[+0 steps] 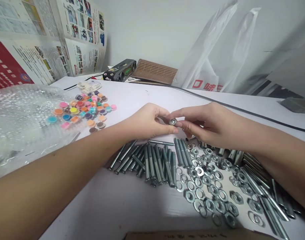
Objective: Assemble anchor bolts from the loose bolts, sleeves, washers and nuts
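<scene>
A small shiny metal nut (172,122) is held up between my two hands above the table. My left hand (154,121) pinches it from the left with thumb and index finger. From the right, the thumb and index fingertips of my right hand (204,125) close on the same nut. Whether a bolt or washer sits inside it I cannot tell. Just below my hands lies a single bolt (161,143) on its side. Piles of long bolts (156,163) and loose nuts and washers (208,186) spread nearer to me.
Metal tubes and rods (267,196) lie at the right, partly under my right forearm. Colourful small pots (85,110) and bubble wrap (30,116) are on the left. Behind stand a black device (120,70), a slatted brown mat (154,70) and a white plastic bag (212,56). Cardboard (192,235) shows at the front edge.
</scene>
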Action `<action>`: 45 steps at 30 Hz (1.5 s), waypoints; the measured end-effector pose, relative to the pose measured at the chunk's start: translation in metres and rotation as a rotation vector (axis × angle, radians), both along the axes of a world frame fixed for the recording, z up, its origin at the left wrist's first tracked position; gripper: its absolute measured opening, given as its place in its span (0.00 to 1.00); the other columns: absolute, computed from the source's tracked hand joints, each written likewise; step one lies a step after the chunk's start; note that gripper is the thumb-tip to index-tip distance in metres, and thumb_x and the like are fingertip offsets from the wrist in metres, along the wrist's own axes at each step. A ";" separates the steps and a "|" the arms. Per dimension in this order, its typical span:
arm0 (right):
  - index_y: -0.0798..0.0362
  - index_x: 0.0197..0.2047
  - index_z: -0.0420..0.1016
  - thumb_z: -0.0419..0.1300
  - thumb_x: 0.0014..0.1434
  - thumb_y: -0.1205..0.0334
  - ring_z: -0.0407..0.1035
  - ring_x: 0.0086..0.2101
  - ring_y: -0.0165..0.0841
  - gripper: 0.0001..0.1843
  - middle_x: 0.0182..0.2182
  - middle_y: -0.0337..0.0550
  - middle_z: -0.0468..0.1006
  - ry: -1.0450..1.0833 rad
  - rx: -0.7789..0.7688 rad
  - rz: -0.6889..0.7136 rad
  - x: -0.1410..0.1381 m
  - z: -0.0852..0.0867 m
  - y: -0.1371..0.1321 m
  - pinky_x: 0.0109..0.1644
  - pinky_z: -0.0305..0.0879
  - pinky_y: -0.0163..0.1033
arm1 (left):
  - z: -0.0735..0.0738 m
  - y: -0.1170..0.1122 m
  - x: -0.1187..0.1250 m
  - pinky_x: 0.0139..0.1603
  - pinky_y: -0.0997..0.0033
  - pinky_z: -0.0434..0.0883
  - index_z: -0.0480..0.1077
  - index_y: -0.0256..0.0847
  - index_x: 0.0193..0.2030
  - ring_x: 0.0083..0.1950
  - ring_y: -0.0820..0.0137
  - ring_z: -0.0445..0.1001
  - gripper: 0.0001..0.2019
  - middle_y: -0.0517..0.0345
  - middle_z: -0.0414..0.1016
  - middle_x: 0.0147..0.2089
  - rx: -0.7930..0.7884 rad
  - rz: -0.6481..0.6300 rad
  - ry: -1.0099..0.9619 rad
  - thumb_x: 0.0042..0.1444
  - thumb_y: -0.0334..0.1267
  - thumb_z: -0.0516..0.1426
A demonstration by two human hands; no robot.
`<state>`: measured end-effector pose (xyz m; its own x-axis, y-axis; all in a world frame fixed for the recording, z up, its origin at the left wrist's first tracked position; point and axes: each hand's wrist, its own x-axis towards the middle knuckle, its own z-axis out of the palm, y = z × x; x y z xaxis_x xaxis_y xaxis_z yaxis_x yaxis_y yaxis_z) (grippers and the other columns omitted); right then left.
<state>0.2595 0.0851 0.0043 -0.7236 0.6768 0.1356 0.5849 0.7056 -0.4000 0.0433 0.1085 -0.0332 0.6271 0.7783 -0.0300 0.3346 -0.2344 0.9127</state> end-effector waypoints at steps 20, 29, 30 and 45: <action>0.53 0.49 0.73 0.56 0.67 0.50 0.65 0.20 0.27 0.17 0.25 0.39 0.77 -0.041 -0.122 -0.227 0.011 -0.004 0.016 0.26 0.60 0.37 | -0.007 0.010 -0.006 0.49 0.70 0.66 0.78 0.43 0.46 0.46 0.72 0.75 0.15 0.59 0.80 0.46 0.320 -0.018 0.269 0.55 0.44 0.57; 0.55 0.41 0.74 0.58 0.65 0.52 0.67 0.22 0.27 0.13 0.26 0.39 0.77 -0.022 -0.192 -0.263 0.011 0.002 0.012 0.25 0.60 0.35 | -0.010 0.010 -0.006 0.56 0.69 0.65 0.78 0.40 0.45 0.52 0.71 0.69 0.14 0.59 0.79 0.45 0.738 0.020 0.317 0.60 0.44 0.56; 0.54 0.40 0.74 0.59 0.65 0.52 0.66 0.21 0.27 0.13 0.25 0.39 0.76 -0.017 -0.186 -0.266 0.011 0.003 0.012 0.25 0.60 0.35 | -0.011 0.009 -0.006 0.56 0.69 0.65 0.78 0.40 0.45 0.52 0.71 0.69 0.14 0.58 0.79 0.45 0.788 0.031 0.307 0.60 0.43 0.55; 0.55 0.45 0.75 0.55 0.66 0.41 0.63 0.18 0.24 0.24 0.24 0.39 0.75 0.100 -0.214 -0.260 0.020 0.017 0.008 0.20 0.58 0.31 | 0.004 -0.004 0.003 0.57 0.64 0.66 0.80 0.43 0.43 0.51 0.69 0.72 0.13 0.59 0.81 0.46 0.491 0.187 0.198 0.55 0.44 0.59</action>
<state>0.2797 0.0928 0.0210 -0.5138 0.8573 0.0323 0.6847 0.4325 -0.5867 0.0467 0.1046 -0.0297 0.4965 0.8278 0.2611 0.5648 -0.5365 0.6270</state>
